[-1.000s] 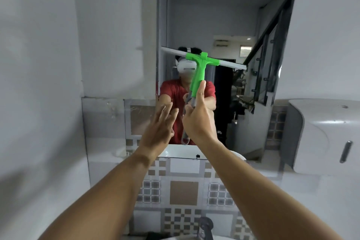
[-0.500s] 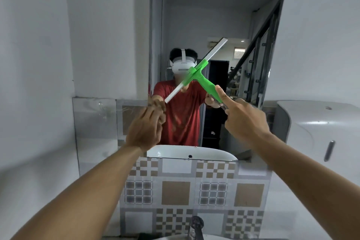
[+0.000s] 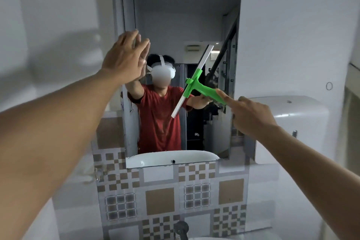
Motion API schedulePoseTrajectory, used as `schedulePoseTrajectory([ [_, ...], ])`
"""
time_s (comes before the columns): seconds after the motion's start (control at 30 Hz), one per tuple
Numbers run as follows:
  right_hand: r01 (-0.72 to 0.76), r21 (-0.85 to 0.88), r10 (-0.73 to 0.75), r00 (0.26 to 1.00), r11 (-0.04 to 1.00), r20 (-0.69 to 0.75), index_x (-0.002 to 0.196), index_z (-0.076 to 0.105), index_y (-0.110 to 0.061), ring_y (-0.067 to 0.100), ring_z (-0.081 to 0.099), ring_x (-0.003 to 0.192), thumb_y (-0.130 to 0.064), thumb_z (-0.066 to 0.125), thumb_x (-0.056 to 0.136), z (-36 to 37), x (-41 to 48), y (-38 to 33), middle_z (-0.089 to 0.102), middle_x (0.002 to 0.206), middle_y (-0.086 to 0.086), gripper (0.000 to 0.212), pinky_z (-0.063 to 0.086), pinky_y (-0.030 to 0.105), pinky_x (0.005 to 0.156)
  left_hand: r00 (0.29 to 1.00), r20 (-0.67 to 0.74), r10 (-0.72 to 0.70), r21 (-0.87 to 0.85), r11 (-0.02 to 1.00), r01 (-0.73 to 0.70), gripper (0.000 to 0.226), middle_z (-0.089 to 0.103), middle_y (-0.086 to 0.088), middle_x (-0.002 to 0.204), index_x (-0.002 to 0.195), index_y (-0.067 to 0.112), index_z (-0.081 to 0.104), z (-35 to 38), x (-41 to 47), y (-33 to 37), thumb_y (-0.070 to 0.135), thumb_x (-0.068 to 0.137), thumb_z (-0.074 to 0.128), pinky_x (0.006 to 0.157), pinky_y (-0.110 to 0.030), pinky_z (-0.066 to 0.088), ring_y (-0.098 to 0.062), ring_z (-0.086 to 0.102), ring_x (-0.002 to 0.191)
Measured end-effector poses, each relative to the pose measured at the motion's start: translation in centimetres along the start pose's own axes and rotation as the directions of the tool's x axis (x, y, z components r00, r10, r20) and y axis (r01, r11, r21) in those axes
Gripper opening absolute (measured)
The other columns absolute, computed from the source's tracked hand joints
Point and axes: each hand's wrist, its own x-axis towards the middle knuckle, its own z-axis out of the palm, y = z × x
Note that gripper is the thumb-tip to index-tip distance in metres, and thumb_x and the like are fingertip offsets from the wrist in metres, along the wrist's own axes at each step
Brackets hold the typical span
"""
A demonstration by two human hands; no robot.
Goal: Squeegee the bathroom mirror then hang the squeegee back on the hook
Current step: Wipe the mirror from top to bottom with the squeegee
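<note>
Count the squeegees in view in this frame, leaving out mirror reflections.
1. A green squeegee with a white blade, held by its handle in the right hand, tilted in front of the mirror. The left hand holds none. Nothing else could hide another.

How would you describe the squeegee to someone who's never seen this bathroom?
Find the wall mirror above the patterned tiles. The squeegee is held against its right half by the right hand. It is the only bright green thing, with a tilted white blade.
</note>
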Motion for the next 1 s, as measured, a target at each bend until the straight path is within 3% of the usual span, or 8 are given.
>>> schedulePoseTrajectory([
  [0.13, -0.069, 0.080, 0.068, 0.998, 0.994, 0.012, 0.154, -0.006, -0.055, 0.021, 0.061, 0.070, -0.009, 0.047, 0.095, 1.9, -1.5, 0.1, 0.062, 0.103, 0.004, 0.092, 0.056, 0.038, 0.056, 0.995, 0.100, 0.010, -0.022, 1.000, -0.008, 0.065, 0.032, -0.018, 0.155, 0.150, 0.019, 0.036, -0.2, 1.4, -0.4, 0.025, 0.091, 0.062, 0.096, -0.060, 0.052, -0.043, 0.031, 0.139],
  [0.23, -0.147, 0.173, 0.143, 0.989, 0.974, 0.038, 0.153, -0.005, -0.058, 0.023, 0.062, 0.071, -0.012, 0.050, 0.094, 3.4, -2.8, -1.1, 0.061, 0.098, 0.004, 0.093, 0.056, 0.037, 0.055, 0.992, 0.128, 0.016, -0.009, 1.000, -0.015, 0.067, 0.033, -0.018, 0.154, 0.150, 0.019, 0.037, 0.1, 1.5, -0.6, 0.022, 0.089, 0.065, 0.088, -0.059, 0.056, -0.044, 0.032, 0.138],
  [0.43, -0.304, 0.350, 0.279, 0.953, 0.886, 0.120, 0.155, -0.012, -0.050, 0.013, 0.052, 0.059, -0.012, 0.050, 0.098, 6.8, -5.3, -4.8, 0.058, 0.089, 0.004, 0.093, 0.047, 0.031, 0.045, 0.992, 0.112, 0.052, -0.017, 0.999, -0.050, 0.065, 0.034, -0.016, 0.153, 0.150, 0.019, 0.038, 0.2, 1.5, -1.2, 0.026, 0.089, 0.060, 0.085, -0.063, 0.055, -0.042, 0.032, 0.138],
  [0.57, -0.420, 0.571, 0.359, 0.906, 0.705, 0.224, 0.154, -0.018, -0.046, 0.021, 0.059, 0.062, -0.007, 0.050, 0.098, 8.9, -7.0, -9.4, 0.059, 0.077, 0.000, 0.097, 0.059, 0.044, 0.056, 0.993, 0.106, 0.056, -0.010, 0.998, -0.055, 0.063, 0.038, -0.014, 0.149, 0.149, 0.020, 0.041, -0.2, 1.5, -1.2, 0.027, 0.088, 0.059, 0.080, -0.060, 0.057, -0.041, 0.035, 0.135],
  [0.67, -0.463, 0.678, 0.390, 0.880, 0.571, 0.273, 0.156, -0.019, -0.038, 0.021, 0.059, 0.061, -0.005, 0.048, 0.100, 9.6, -7.3, -12.7, 0.055, 0.070, -0.004, 0.094, 0.055, 0.043, 0.059, 0.992, 0.114, 0.061, -0.006, 0.998, -0.060, 0.062, 0.040, -0.014, 0.147, 0.148, 0.020, 0.043, -0.6, 1.6, -1.2, 0.028, 0.088, 0.059, 0.079, -0.059, 0.057, -0.041, 0.037, 0.133],
  [0.83, -0.439, 0.861, 0.418, 0.854, 0.258, 0.310, 0.146, -0.029, -0.053, 0.034, 0.069, 0.063, -0.015, 0.038, 0.099, 11.0, -6.2, -18.3, 0.071, 0.073, 0.014, 0.090, 0.060, 0.052, 0.059, 0.990, 0.121, 0.074, -0.012, 0.997, -0.073, 0.064, 0.042, -0.010, 0.144, 0.149, 0.021, 0.044, -1.0, 1.8, -1.7, 0.029, 0.088, 0.061, 0.080, -0.057, 0.056, -0.040, 0.039, 0.130],
  [1.0, -0.389, 0.920, 0.406, 0.848, 0.042, 0.340, 0.140, -0.037, -0.055, 0.024, 0.069, 0.060, -0.023, 0.036, 0.103, 10.5, -4.7, -23.8, 0.071, 0.067, 0.008, 0.088, 0.061, 0.046, 0.064, 0.990, 0.124, 0.069, -0.007, 0.998, -0.069, 0.063, 0.039, -0.009, 0.150, 0.151, 0.022, 0.042, -0.9, 1.6, -1.8, 0.032, 0.091, 0.061, 0.085, -0.057, 0.055, -0.038, 0.037, 0.134],
])
